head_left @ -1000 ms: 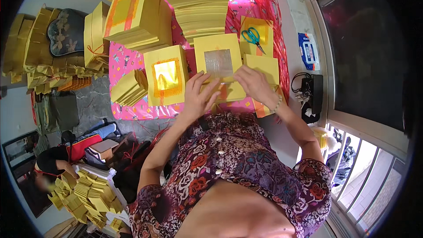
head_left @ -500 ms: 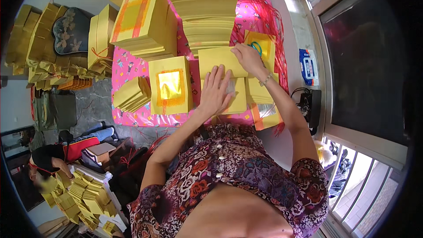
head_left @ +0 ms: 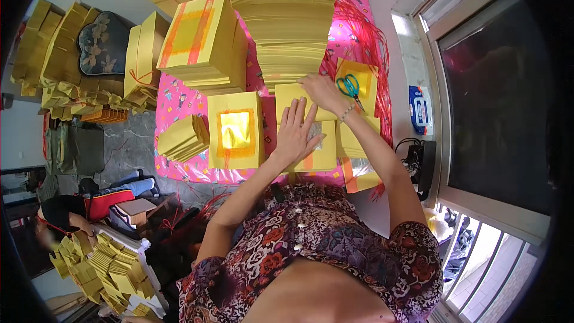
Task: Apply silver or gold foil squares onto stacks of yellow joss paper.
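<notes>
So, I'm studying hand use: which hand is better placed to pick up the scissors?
Probably the right hand: it is nearer the scissors, while the left hand lies spread on yellow paper, farther left.

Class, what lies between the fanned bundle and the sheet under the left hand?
The head view shows a gold-centred yellow stack and a strip of pink tablecloth there.

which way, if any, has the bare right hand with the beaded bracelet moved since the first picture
Yes, leftward and forward: the right hand, then below the teal-handled metal scissors in the picture, is now left of them.
</notes>
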A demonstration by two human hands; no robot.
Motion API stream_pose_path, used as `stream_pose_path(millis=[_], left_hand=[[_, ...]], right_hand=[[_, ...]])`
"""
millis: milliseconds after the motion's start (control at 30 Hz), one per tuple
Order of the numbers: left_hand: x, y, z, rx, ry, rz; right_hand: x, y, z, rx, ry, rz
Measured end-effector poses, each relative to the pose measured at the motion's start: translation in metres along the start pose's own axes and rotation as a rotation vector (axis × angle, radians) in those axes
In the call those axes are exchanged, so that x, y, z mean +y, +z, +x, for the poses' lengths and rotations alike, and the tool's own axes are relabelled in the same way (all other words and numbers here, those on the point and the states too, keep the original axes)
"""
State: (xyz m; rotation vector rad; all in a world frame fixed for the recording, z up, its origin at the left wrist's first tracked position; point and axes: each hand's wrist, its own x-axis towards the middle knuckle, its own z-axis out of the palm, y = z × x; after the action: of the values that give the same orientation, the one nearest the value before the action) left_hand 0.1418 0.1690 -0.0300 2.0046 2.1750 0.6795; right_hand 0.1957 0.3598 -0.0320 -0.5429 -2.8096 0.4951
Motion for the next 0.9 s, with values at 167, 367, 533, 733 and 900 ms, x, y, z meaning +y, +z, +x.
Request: stream_pose_path(millis=[167,367,533,733,900], left_hand=[[-0.002,0.002,0.0,-0.008,-0.01,0.009],[-0.003,0.003,0.002,-0.022,-0.015,0.014],[-0.003,0.005,0.003,-0.013,-0.015,0.023],[-0.003,0.004,0.002,-0.012,-0.015,0.042],[-0.004,0.004,0.002,-0.003,-0.006,-0.008]], right_hand=[[-0.01,-0.01,0.001,-0.006,0.043,0.074],[-0.009,-0.012,0.006,-0.008,0.02,0.141],[-0.008,-0.005,0.006,-0.059,0.098,0.151],[-0.008,-0.007,0.009,-0.071,0.086,0.164],[-0.012,-0.01,0.009,-0.091,0.14,0.195]])
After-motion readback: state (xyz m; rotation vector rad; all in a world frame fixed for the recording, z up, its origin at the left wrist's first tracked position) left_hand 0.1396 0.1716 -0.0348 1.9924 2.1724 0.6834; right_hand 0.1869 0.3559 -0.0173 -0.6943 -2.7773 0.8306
